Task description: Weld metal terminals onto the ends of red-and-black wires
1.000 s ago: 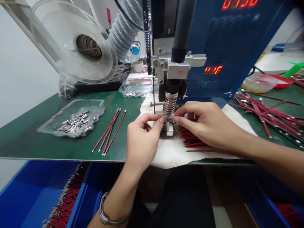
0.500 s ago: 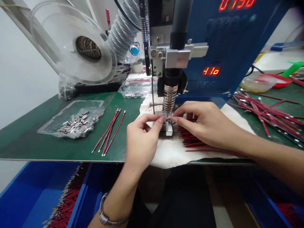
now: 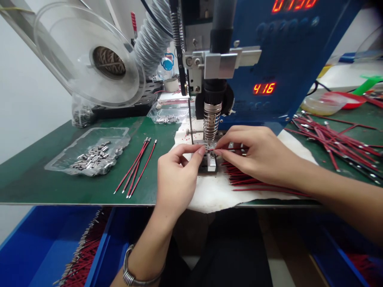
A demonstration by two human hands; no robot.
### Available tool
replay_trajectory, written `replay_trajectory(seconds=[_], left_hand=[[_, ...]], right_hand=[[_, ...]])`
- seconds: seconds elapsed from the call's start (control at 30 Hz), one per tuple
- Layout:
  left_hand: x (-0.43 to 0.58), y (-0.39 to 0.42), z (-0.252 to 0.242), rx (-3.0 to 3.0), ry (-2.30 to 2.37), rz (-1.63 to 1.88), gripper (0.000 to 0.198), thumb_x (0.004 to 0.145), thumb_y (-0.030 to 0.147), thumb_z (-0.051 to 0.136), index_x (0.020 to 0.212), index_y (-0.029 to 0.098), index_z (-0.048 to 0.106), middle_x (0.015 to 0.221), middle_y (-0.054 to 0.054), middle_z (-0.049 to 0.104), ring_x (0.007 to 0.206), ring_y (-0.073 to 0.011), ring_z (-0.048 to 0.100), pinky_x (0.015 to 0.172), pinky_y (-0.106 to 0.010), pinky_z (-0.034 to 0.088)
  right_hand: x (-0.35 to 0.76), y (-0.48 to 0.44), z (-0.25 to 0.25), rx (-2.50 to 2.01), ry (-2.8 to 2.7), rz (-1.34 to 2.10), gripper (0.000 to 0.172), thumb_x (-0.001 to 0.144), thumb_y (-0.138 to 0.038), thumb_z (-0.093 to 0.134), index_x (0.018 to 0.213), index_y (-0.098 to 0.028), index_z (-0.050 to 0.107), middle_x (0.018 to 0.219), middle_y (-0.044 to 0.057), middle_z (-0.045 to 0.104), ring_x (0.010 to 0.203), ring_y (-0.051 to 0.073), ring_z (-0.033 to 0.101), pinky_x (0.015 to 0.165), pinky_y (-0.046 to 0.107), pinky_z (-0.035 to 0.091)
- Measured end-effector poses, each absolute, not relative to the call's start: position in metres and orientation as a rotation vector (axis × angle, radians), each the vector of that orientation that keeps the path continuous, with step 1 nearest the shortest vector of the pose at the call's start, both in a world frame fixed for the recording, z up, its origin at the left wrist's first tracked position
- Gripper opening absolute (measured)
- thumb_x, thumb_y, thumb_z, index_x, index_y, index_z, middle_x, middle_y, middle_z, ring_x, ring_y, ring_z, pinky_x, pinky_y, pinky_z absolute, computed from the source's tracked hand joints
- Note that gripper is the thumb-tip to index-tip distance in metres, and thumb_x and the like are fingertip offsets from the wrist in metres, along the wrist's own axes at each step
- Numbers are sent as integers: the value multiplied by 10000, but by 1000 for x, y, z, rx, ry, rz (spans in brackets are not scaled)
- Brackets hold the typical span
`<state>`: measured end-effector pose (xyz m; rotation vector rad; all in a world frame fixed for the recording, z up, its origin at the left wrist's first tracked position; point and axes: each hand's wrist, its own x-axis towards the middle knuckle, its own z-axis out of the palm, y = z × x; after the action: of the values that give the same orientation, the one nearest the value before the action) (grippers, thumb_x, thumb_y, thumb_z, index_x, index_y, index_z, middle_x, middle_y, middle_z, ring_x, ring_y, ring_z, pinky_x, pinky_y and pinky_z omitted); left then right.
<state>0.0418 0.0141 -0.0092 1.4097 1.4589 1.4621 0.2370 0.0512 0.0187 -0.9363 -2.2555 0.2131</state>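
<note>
My left hand (image 3: 176,175) and my right hand (image 3: 254,153) meet fingertip to fingertip under the ribbed metal nozzle (image 3: 211,121) of a blue machine (image 3: 287,59). My right thumb and forefinger pinch a thin red wire (image 3: 221,150) at the small metal fixture block (image 3: 209,162). My left fingertips pinch at the wire's end; what they hold is too small to tell. More red wires (image 3: 245,177) lie under my right hand on a white cloth (image 3: 215,191).
A few finished red wires (image 3: 136,167) lie on the green bench (image 3: 60,179). A clear tray of metal sleeves (image 3: 89,153) sits left, with a large clear reel (image 3: 89,59) behind. A pile of red wires (image 3: 338,141) lies right. Blue bins (image 3: 44,247) below hold wires.
The machine's head has risen slightly and its red display has settled at 416. Both hands have stayed pinched at the fixture. The view drifted a little.
</note>
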Motion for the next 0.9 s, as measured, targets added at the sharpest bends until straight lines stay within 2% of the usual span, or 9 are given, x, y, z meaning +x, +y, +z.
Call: replay_trajectory(seconds=[0.2,0.43,0.9], left_hand=[[43,13,-9,1403,1474,1451,150,845,371,840,848,222,855,611,7,655,522,-97,440,484,-235,319],[40,11,-11,1399,1415,1465,163,872,382,820,868,220,822,760,-9,739,615,-114,552,534,-237,380],[37,11,-11,1378,1378,1407,180,864,384,830,870,204,826,834,-28,798,692,-149,642,599,-261,436]], right_hand=[[239,53,15,-891,-2275,163,105,947,-175,695,946,-185,800,888,34,763,741,161,685,655,273,481],[244,59,14,-731,-2369,71,175,1019,-197,615,993,-177,786,934,65,773,807,193,719,706,296,513],[244,59,16,-662,-2384,27,142,1015,-185,632,1000,-173,772,909,51,766,773,165,712,688,271,524]])
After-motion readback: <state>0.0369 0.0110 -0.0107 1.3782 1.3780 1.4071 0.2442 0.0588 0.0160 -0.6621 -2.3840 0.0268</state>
